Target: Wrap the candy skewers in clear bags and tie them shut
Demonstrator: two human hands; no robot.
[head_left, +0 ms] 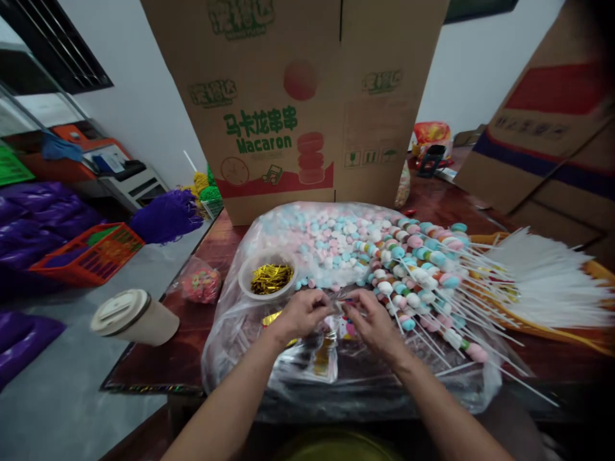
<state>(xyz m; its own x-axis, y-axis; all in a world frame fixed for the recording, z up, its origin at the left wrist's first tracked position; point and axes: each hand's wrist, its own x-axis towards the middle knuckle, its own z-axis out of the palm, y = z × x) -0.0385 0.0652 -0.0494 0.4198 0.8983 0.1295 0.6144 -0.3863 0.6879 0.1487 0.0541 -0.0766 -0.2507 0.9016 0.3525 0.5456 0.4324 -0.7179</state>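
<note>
My left hand [306, 315] and my right hand [373, 325] meet over the middle of a plastic-covered table, fingertips pinched together. Between them is a small piece of clear plastic wrapper [339, 306], partly hidden by the fingers. Just below lies a printed clear packet [327, 362] with gold and white on it. A white bowl [244, 282] of gold twist ties [271, 279] stands beyond my left hand. To the right of my right hand, skewers of pastel marshmallows [418, 275] are piled up, sticks pointing right. Loose pink, blue and white marshmallows [331, 240] lie behind.
A tall cardboard box [307, 128] stands at the back. White sticks [552, 282] fill a yellow basket [567, 336] at right. A lidded cup [139, 320] and a bag of red candies [200, 285] are at left. An orange crate [91, 259] sits on the floor.
</note>
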